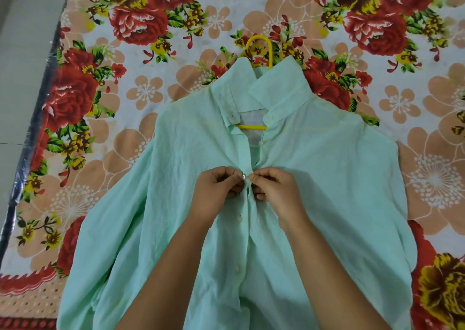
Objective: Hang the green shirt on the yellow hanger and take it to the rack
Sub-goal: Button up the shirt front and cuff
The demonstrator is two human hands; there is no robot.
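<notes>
Both hands meet at mid-chest of the shirt. The left hand (219, 186) and right hand (276, 191) are curled, knuckles up, each pinching an edge of the front placket w/ thumb and fingertips. A small shiny button (243, 177) sits right between them. Whether it is through its hole can't be told from here.

The green shirt (327, 178) lies face-up and flat on a floral bedsheet (151, 83), sleeves spread to either side, cloth a bit rumpled around the pinch. Below the hands, two more buttons (239, 219) run down the placket and appear closed. Above them, the neck opening gapes, w/ one button (261, 143) undone beside the gap.

The yellow hanger (259, 40) is already inside the shirt: its hook sticks out past the collar (279, 85) onto the sheet, and a short stretch of its bar shows through the open neck. Shoulders look seated over the hanger arms, though the arms themselves are hidden under fabric.

Status, as a judgement: the hanging part is approx done, and the buttoning in hand is a securing step so the shirt won't slip off. Left to do: finish this button, maybe the top one, then lift by the hook and carry to the rack. No rack in view; only a strip of grey floor (22, 52) shows at far left.
</notes>
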